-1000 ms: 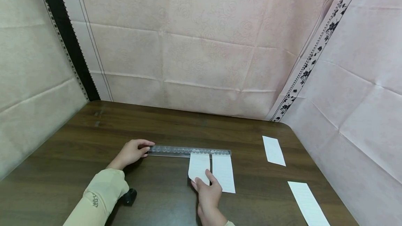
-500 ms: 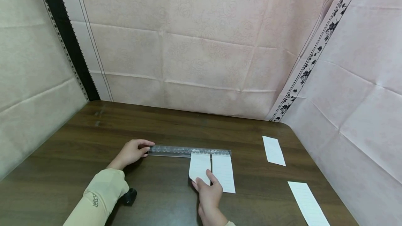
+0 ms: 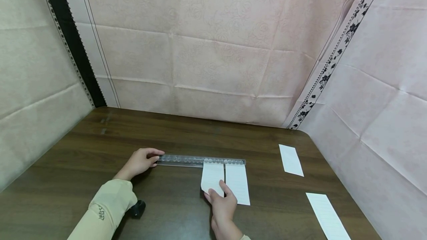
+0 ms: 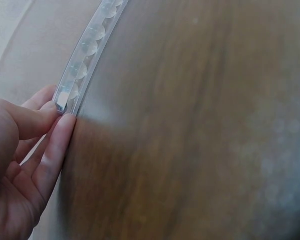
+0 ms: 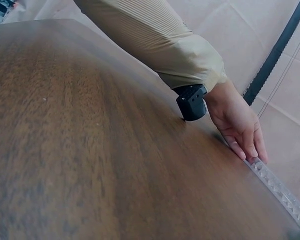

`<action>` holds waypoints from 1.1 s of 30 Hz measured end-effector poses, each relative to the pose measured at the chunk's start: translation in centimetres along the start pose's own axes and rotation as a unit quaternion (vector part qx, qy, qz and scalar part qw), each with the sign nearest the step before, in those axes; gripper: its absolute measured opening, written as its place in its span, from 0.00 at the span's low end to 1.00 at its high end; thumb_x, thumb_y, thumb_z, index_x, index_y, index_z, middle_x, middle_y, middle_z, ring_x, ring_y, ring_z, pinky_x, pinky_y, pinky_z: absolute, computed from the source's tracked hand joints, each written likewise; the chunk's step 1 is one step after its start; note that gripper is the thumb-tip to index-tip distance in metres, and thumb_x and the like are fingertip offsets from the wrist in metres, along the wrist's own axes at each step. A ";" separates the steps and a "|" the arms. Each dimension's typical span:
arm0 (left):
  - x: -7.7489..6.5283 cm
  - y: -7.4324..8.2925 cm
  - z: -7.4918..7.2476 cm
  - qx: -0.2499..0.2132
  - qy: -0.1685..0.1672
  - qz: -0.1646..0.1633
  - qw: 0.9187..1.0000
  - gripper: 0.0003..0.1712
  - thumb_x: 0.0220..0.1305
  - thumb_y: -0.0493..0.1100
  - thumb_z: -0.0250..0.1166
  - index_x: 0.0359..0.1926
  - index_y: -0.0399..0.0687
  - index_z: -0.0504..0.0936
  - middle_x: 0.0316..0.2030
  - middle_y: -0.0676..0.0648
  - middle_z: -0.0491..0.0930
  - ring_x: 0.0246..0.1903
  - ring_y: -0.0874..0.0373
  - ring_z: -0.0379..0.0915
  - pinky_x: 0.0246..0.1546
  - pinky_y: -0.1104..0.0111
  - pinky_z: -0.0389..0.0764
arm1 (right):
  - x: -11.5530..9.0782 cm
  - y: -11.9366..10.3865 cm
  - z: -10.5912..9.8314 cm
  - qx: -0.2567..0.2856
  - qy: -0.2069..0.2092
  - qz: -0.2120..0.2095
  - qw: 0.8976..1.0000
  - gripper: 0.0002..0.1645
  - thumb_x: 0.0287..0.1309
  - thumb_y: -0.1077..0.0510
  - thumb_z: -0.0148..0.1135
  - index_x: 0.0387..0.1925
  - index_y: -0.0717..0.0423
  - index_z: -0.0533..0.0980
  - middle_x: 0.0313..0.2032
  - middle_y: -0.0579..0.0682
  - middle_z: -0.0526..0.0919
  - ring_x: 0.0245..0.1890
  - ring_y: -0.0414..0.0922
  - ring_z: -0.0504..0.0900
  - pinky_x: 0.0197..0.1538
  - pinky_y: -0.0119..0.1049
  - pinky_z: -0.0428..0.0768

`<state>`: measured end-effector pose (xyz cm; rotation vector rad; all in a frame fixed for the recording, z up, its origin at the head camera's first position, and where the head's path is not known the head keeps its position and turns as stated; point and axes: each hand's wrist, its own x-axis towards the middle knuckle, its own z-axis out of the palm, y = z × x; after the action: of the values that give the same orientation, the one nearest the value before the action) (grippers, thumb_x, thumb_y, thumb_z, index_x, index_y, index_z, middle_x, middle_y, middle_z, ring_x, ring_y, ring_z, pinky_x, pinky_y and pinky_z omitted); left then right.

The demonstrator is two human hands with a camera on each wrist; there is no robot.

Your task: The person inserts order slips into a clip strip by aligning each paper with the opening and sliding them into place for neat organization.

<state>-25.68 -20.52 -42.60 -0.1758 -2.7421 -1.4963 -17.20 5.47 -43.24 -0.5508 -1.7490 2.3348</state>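
Observation:
A clear plastic ruler [image 3: 181,160] with wavy cut-outs lies across the table, its right part over the top edges of two white paper pieces. My left hand [image 3: 137,164] pinches the ruler's left end between thumb and fingers, seen closely in the left wrist view. Below the ruler, my right hand [image 3: 222,206] holds the lower part of the left paper piece [image 3: 212,177], thumb on top and fingers partly hidden under it. A narrow dark gap separates it from the lined right paper piece [image 3: 237,184]. Only a sliver of the right hand appears in the right wrist view.
Two more white strips lie at the right: a shorter one [image 3: 291,160] farther back and a longer one [image 3: 327,216] near the front. Pale cloth [image 3: 200,55] hangs behind the brown wooden table [image 3: 166,206] and on both sides.
My right hand has slid the left paper piece slightly to the right, so the gap between the two pieces is narrower. The ruler and my left hand stay in place.

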 end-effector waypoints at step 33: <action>-0.1 0.0 0.0 0.004 -0.002 0.001 1.000 0.14 0.65 0.31 0.56 0.49 0.39 0.81 0.48 0.37 0.77 0.36 0.55 0.77 0.32 0.69 0.81 | -0.5 -1.7 -2.5 -0.022 0.000 -0.031 0.999 0.21 0.63 0.68 0.45 0.57 0.73 0.65 0.47 0.64 0.68 0.42 0.48 0.71 0.33 0.34 0.80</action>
<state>-25.63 -20.52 -42.56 -0.1818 -2.7495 -1.4867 -15.87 7.99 -42.07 -0.4940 -1.7958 2.2595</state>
